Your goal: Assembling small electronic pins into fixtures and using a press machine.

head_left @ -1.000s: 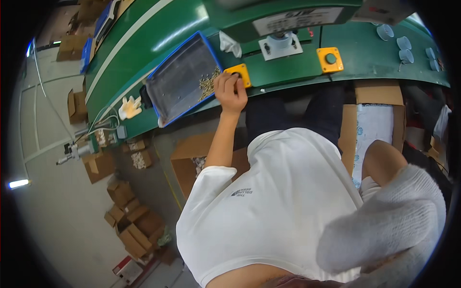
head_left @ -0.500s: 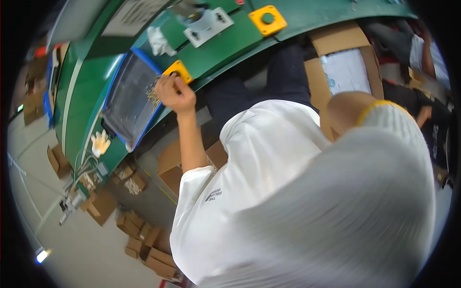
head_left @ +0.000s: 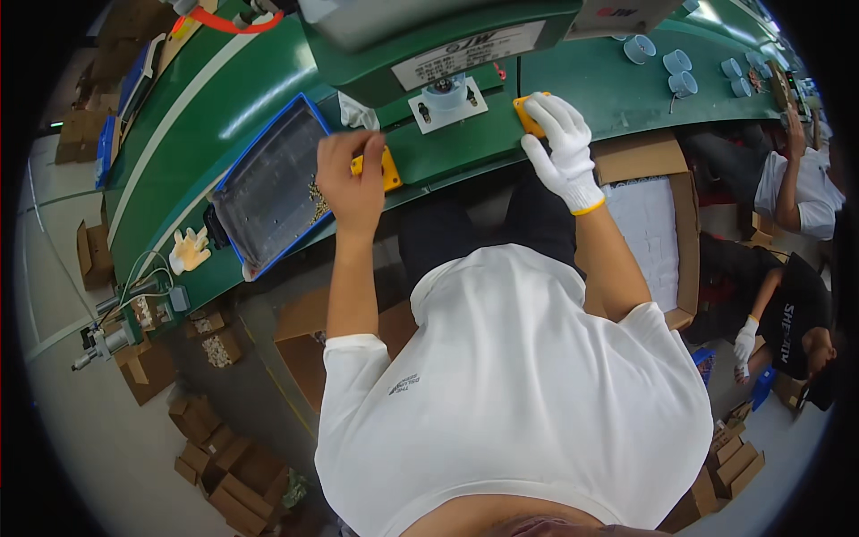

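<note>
My bare left hand (head_left: 352,174) is closed, fingers curled, at the left yellow button box (head_left: 391,168) and partly covers it. Whether a small piece is inside those fingers is hidden. In a white knitted glove, my right hand (head_left: 562,148) spreads its fingers over the right yellow button box (head_left: 530,115), with nothing held. Between the two boxes, a white metal fixture plate (head_left: 450,107) with a clear cup-like guard (head_left: 445,90) sits beneath a green press head (head_left: 447,58). Left of my left hand lies a blue-rimmed tray (head_left: 234,174) with small brass-coloured parts (head_left: 318,199) along its right side.
A white cloth (head_left: 358,113) and a loose glove (head_left: 189,251) lie on the green bench (head_left: 179,152). Several clear cups (head_left: 677,62) stand at far right. An open carton (head_left: 684,259) is beside my right arm. Two co-workers sit at the right.
My gloved right hand has swung from close to the camera onto the right button box. My left hand has shifted from the brass-coloured parts to the left button box. The view has tilted.
</note>
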Demonstrator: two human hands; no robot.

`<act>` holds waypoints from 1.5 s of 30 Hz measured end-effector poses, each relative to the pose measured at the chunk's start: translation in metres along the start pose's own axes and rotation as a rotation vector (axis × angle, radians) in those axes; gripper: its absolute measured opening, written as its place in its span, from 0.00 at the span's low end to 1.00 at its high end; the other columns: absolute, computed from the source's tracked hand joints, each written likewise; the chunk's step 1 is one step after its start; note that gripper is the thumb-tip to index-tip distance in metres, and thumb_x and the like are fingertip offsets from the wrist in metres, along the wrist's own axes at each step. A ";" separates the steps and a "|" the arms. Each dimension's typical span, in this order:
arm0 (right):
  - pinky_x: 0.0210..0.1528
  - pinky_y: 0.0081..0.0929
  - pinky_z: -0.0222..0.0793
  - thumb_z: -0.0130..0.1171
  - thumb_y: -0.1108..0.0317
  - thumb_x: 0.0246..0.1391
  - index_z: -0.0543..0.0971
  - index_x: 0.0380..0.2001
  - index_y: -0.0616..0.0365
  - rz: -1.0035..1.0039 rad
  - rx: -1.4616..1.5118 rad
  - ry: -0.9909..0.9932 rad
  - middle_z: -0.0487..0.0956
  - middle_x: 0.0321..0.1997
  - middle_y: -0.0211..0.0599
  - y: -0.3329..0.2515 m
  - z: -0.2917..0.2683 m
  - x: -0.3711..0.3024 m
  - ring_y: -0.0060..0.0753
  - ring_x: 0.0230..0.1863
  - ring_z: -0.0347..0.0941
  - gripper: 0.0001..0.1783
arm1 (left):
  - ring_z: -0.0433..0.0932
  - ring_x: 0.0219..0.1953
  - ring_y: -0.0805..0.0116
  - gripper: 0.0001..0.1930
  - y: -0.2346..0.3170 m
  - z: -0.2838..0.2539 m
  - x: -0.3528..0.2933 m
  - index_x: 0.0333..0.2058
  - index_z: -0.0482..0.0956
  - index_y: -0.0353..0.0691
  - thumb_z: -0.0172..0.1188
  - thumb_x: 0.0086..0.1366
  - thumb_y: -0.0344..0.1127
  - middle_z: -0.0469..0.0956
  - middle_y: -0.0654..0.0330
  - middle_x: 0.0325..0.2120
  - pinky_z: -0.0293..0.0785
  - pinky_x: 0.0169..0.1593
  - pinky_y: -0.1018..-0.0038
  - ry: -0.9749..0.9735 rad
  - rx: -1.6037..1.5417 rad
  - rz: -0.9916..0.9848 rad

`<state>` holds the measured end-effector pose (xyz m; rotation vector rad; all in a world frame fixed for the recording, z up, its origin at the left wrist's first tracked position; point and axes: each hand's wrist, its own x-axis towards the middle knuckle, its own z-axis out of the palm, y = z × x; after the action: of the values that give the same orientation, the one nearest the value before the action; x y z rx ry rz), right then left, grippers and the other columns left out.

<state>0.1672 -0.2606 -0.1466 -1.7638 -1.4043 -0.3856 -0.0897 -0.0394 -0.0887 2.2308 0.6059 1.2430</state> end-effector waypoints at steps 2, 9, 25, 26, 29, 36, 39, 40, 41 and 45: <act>0.67 0.53 0.74 0.69 0.65 0.58 0.85 0.58 0.57 0.003 0.014 0.032 0.84 0.61 0.46 0.002 0.012 -0.001 0.60 0.63 0.78 0.24 | 0.82 0.35 0.59 0.09 0.017 -0.002 0.036 0.43 0.88 0.34 0.75 0.65 0.27 0.86 0.56 0.34 0.77 0.41 0.64 -0.074 -0.026 -0.082; 0.66 0.53 0.75 0.65 0.66 0.58 0.86 0.54 0.58 0.009 0.046 0.124 0.84 0.58 0.47 0.003 0.015 0.002 0.61 0.61 0.79 0.20 | 0.89 0.42 0.60 0.17 0.018 0.043 0.097 0.50 0.89 0.35 0.79 0.64 0.31 0.91 0.54 0.44 0.84 0.47 0.65 -0.487 -0.044 -0.110; 0.65 0.51 0.78 0.64 0.67 0.57 0.85 0.51 0.57 0.005 0.064 0.138 0.83 0.57 0.44 0.000 0.005 -0.002 0.57 0.60 0.80 0.19 | 0.87 0.53 0.59 0.19 -0.002 0.052 0.102 0.54 0.89 0.36 0.78 0.68 0.39 0.90 0.54 0.51 0.81 0.58 0.66 -0.662 0.027 -0.328; 0.65 0.51 0.78 0.64 0.67 0.57 0.85 0.52 0.57 0.007 0.071 0.148 0.83 0.57 0.44 -0.001 0.005 -0.003 0.57 0.60 0.80 0.19 | 0.87 0.52 0.59 0.20 -0.002 0.051 0.101 0.53 0.89 0.35 0.78 0.67 0.39 0.91 0.54 0.51 0.81 0.57 0.66 -0.653 0.042 -0.370; 0.65 0.51 0.78 0.64 0.66 0.58 0.85 0.52 0.57 0.011 0.077 0.159 0.83 0.57 0.44 0.000 0.007 -0.002 0.57 0.60 0.80 0.19 | 0.87 0.51 0.60 0.19 -0.004 0.049 0.103 0.53 0.90 0.36 0.78 0.67 0.38 0.91 0.54 0.50 0.81 0.57 0.65 -0.640 -0.027 -0.398; 0.65 0.52 0.77 0.64 0.68 0.58 0.84 0.52 0.57 -0.008 0.053 0.155 0.83 0.57 0.45 0.004 0.007 -0.002 0.58 0.61 0.80 0.18 | 0.87 0.44 0.63 0.16 0.001 0.056 0.107 0.47 0.92 0.38 0.79 0.65 0.41 0.91 0.57 0.42 0.81 0.53 0.67 -0.613 0.021 -0.323; 0.65 0.52 0.77 0.65 0.70 0.57 0.84 0.52 0.59 0.013 0.098 0.168 0.83 0.57 0.47 0.003 0.006 -0.001 0.60 0.61 0.80 0.19 | 0.87 0.44 0.63 0.15 0.009 0.047 0.116 0.46 0.92 0.38 0.78 0.66 0.41 0.91 0.56 0.41 0.81 0.52 0.67 -0.683 0.061 -0.322; 0.66 0.52 0.77 0.65 0.72 0.56 0.83 0.52 0.60 0.036 0.142 0.170 0.83 0.57 0.49 0.003 0.004 -0.002 0.61 0.60 0.79 0.19 | 0.88 0.47 0.59 0.17 0.014 0.043 0.119 0.49 0.91 0.36 0.80 0.65 0.38 0.91 0.54 0.45 0.82 0.53 0.65 -0.756 0.097 -0.377; 0.66 0.52 0.77 0.65 0.72 0.56 0.83 0.52 0.60 0.027 0.144 0.168 0.83 0.57 0.49 0.005 -0.001 -0.002 0.61 0.60 0.79 0.19 | 0.88 0.47 0.59 0.17 0.008 0.039 0.108 0.49 0.91 0.36 0.80 0.65 0.38 0.91 0.54 0.45 0.82 0.53 0.65 -0.746 0.097 -0.378; 0.64 0.54 0.78 0.66 0.71 0.56 0.83 0.51 0.61 0.031 0.123 0.095 0.83 0.57 0.51 0.012 -0.014 -0.007 0.63 0.59 0.80 0.19 | 0.88 0.43 0.49 0.12 -0.021 0.004 0.006 0.46 0.90 0.32 0.75 0.68 0.32 0.90 0.49 0.43 0.83 0.52 0.60 -0.256 0.069 -0.049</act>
<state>0.1795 -0.2758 -0.1482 -1.6443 -1.3050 -0.3543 -0.0864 -0.0205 -0.0993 2.3673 0.6057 0.9051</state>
